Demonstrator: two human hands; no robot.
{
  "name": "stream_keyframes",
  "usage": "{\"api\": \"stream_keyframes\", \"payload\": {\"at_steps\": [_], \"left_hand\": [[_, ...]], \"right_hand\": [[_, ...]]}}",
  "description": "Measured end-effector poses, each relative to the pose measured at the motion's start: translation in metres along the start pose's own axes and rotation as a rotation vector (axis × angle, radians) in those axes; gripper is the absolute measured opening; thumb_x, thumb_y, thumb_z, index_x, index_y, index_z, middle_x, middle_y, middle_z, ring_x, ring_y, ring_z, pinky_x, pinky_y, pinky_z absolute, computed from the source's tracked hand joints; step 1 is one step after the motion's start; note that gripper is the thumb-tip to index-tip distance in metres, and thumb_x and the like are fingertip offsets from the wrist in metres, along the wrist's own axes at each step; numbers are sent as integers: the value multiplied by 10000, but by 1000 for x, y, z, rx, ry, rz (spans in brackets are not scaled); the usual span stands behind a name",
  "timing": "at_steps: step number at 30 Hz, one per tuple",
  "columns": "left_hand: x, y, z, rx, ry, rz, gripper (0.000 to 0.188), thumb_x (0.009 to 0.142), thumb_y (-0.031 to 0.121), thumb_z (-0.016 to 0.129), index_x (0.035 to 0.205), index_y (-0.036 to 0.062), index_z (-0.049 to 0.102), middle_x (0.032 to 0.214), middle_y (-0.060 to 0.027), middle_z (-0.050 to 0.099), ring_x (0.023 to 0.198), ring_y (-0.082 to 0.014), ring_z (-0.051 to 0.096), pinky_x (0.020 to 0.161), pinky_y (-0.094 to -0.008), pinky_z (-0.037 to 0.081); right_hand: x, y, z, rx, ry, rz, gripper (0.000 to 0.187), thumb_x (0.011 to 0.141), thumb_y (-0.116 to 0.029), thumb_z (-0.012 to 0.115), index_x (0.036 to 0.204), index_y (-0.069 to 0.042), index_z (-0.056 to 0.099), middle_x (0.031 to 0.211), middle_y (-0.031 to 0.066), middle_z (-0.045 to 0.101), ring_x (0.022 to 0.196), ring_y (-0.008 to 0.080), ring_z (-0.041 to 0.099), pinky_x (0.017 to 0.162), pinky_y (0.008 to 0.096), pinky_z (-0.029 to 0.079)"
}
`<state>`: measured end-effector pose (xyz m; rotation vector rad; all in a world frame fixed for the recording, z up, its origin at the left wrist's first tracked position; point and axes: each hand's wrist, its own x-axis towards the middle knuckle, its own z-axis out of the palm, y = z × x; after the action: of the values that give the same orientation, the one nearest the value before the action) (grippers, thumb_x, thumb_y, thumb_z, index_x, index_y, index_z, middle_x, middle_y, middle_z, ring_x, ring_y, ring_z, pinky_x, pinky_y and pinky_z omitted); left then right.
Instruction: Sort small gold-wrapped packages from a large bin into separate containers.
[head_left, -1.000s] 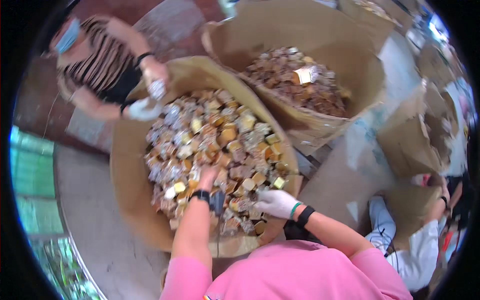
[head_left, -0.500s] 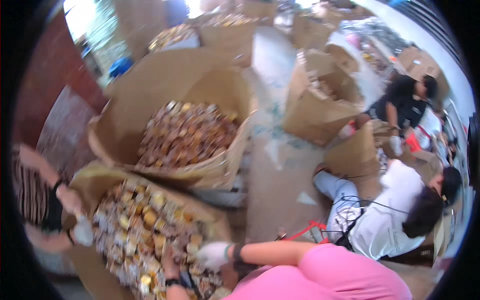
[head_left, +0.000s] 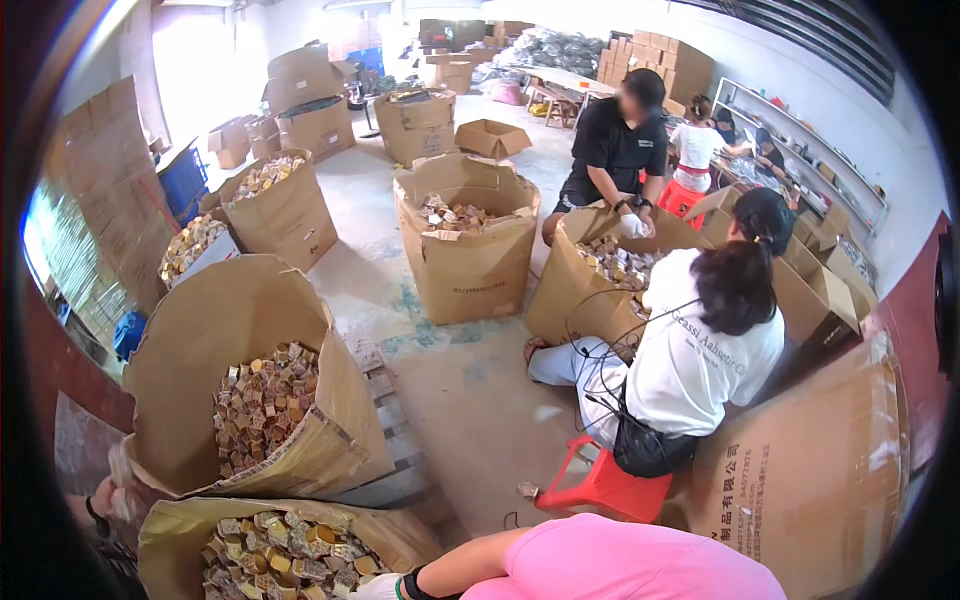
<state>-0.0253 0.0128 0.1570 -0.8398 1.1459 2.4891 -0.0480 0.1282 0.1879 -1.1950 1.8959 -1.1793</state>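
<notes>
My right hand (head_left: 376, 588), in a white glove with a black band at the wrist, shows only in part at the lower edge. It is at the right side of a heap of small square blocks (head_left: 285, 555) in gold, brown and grey. Its fingers are cut off by the frame, so whether it grips a block is hidden. The blocks lie in a large cardboard box (head_left: 165, 540) at the lower left. My left hand is out of view. A pink sleeve (head_left: 620, 560) covers my right shoulder.
Another big carton (head_left: 355, 425) of brown blocks adjoins, a co-worker's hand (head_left: 105, 500) by its rim. A person in white (head_left: 700, 345) sits on a red stool (head_left: 605, 490); one in black (head_left: 620, 140) handles things over a carton (head_left: 555, 290). A carton (head_left: 465, 270) stands mid-floor.
The view has swung up and to the right, showing more of the room. My bare left hand, earlier among the blocks, has left the picture. My gloved right hand now sits at the lower edge.
</notes>
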Motion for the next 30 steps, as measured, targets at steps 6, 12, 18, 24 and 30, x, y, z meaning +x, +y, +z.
{"api": "stream_keyframes", "payload": {"at_steps": [6,12,18,24,30], "left_hand": [[-25,-6,9,65,-86,-26,272,966,333,460,945,102,604,772,0,608,601,-131,518,525,-298,450],[-49,-10,12,105,-146,-34,299,971,345,449,980,91,605,807,-12,623,642,-142,546,554,-306,471],[-66,-10,7,123,-178,-35,329,975,358,437,1015,79,607,843,-24,639,683,-153,574,583,-315,492],[-78,-8,-6,123,-177,-50,360,980,370,426,1050,68,609,879,-36,654,723,-164,602,613,-323,513],[-90,-3,-25,106,-162,-58,393,985,383,414,1085,57,610,914,-48,670,764,-175,629,642,-331,533]], "right_hand": [[-37,-53,-5,-85,61,121,262,775,-401,663,895,-178,733,835,125,688,758,313,650,641,414,487],[-59,-92,-6,207,150,350,248,737,-354,705,807,-117,717,736,97,667,646,260,610,592,377,472],[-72,-115,-11,701,232,597,361,723,-410,763,748,-55,705,650,46,633,557,162,560,531,333,459],[-64,-114,4,423,211,449,463,771,-547,687,862,-95,730,772,51,683,704,190,623,610,362,485],[-32,-66,25,82,71,228,464,790,-571,642,919,-132,719,838,88,700,721,247,641,625,392,491]]}}
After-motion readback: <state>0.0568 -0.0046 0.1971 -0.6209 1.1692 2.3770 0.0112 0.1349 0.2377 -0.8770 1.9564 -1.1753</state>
